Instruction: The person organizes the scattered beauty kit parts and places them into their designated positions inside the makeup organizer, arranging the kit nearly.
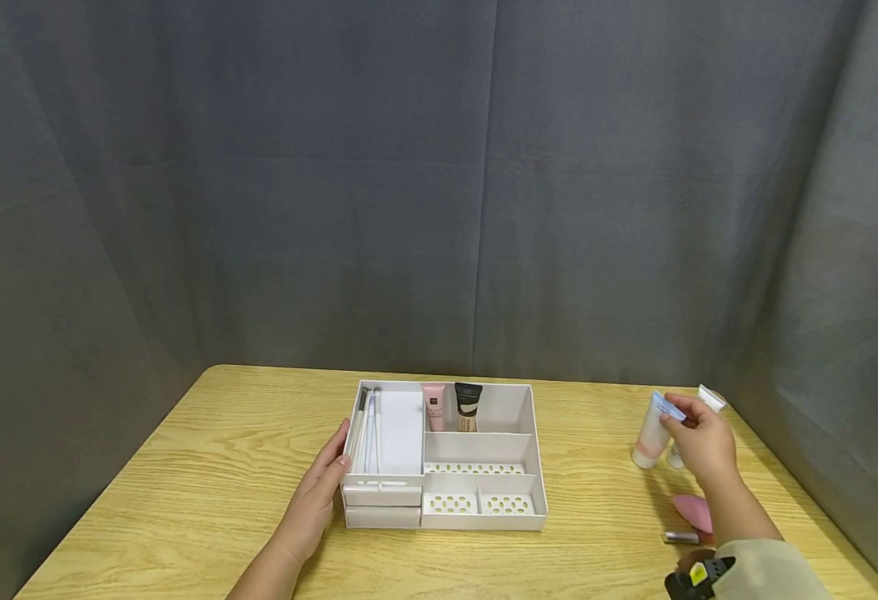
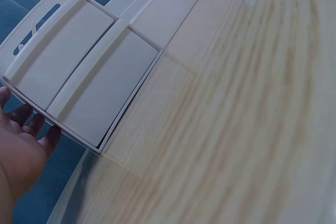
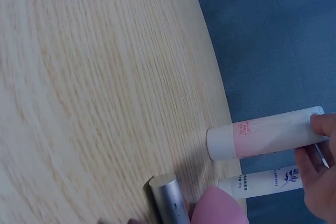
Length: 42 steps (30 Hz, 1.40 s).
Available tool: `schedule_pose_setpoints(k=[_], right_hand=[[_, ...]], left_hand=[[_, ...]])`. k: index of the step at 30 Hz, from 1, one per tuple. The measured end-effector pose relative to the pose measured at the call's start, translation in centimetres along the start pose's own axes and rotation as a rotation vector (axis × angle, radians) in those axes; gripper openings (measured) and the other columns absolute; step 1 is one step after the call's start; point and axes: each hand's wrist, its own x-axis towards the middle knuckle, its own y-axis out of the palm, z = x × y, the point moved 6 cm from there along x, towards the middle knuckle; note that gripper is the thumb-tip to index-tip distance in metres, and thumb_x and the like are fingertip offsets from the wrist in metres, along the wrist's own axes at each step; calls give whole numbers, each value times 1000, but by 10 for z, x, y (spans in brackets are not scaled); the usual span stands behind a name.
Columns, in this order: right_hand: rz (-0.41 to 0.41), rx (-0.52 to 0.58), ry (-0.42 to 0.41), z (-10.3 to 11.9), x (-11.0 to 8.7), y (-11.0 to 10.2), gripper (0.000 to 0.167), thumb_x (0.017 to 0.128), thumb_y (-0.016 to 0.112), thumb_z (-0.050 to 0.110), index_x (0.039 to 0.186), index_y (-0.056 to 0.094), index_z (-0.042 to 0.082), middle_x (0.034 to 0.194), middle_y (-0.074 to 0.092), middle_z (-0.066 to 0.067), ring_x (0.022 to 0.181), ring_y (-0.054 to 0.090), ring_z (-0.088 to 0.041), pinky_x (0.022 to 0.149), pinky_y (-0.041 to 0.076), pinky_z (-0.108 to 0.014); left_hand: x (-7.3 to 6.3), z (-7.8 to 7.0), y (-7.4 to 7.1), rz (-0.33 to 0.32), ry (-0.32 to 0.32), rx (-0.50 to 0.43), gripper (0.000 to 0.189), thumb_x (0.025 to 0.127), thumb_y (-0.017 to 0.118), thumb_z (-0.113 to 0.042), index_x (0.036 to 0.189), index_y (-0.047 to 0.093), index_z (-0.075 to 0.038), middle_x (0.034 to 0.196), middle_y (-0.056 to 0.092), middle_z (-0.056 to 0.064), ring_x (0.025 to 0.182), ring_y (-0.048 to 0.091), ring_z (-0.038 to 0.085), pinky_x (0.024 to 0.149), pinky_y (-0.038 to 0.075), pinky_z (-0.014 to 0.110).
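My right hand [image 1: 703, 439] pinches the blue top end of a white and pink squeeze tube [image 1: 650, 435], its cap pointing down at the table. Just behind it stands a second white tube [image 3: 262, 183] with a dark plant print, partly hidden by the hand in the head view. On the left side of a white organizer [image 1: 484, 522], my left hand [image 1: 313, 497] rests with its fingers along the wall. Several slim brushes [image 1: 369, 429] lie in its left tray. A pink tube [image 1: 434, 407] and a black-capped beige tube [image 1: 468, 407] stand in the back compartment.
Near my right wrist lie a pink makeup sponge [image 1: 692, 512] and a silver cylinder [image 1: 680, 537]. Two small drawers [image 1: 383, 507] form the organizer's front left. A grey curtain [image 1: 439, 183] hangs behind and beside the wooden table [image 1: 206, 467].
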Motion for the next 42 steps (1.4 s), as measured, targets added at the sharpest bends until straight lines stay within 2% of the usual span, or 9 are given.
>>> schedule_pose_setpoints(k=[8,13,15,17,21,24,30,36,42], right_hand=[[-19,7,22,-2,0,2,40,97,59,16,134,55,1,128,58,-23,76,42,18,64,43,-6],[-34,12,48,-4,0,2,40,97,59,16,134,56,0,128,58,-23,76,42,16,63,42,-5],[-38,11,56,-4,-1,2,40,97,59,16,134,56,1,128,58,-24,76,42,14,63,42,-5],[-40,10,60,-3,-1,1,40,97,59,16,134,57,1,127,59,-24,76,43,13,62,42,-7],[-40,4,44,0,-2,2,39,97,59,15,133,58,0,126,60,-24,76,43,12,61,44,-9],[-33,-2,26,3,-3,4,39,96,59,14,133,57,0,126,60,-25,76,43,13,61,44,-9],[-5,6,-23,13,-3,6,40,96,60,13,133,57,-3,127,60,-27,76,42,17,64,45,-5],[60,29,-34,25,-3,10,45,98,59,20,137,53,-1,132,57,-28,80,44,18,67,46,-5],[69,49,-40,37,-3,9,47,98,59,24,138,53,1,134,56,-26,81,45,18,68,46,-5]], left_hand=[[1,1,-1,-8,-10,8,56,106,37,-29,158,20,-14,165,13,8,153,8,31,108,20,4],[1,1,0,-8,-14,19,56,106,37,-30,158,20,-14,165,13,10,153,8,32,123,13,36],[1,2,-1,-9,-17,22,57,106,36,-30,158,20,-14,165,13,10,153,8,33,123,11,42],[2,3,-1,-9,-21,26,57,106,36,-31,158,20,-15,166,13,9,153,8,32,123,12,35],[2,4,-2,-7,-23,28,57,106,35,-33,158,19,-15,166,13,7,153,8,30,109,19,4],[2,4,-3,-10,-19,27,57,106,35,-33,158,19,-15,166,13,8,153,8,30,100,19,-4],[2,4,-3,-15,-36,37,57,106,35,-34,158,20,-17,166,13,6,153,8,28,122,11,33],[3,4,-2,-13,-42,36,57,106,35,-34,158,19,-16,166,12,6,153,8,28,121,13,27],[3,4,-2,-12,-27,22,57,106,35,-33,158,19,-14,166,11,9,153,6,31,123,6,49]])
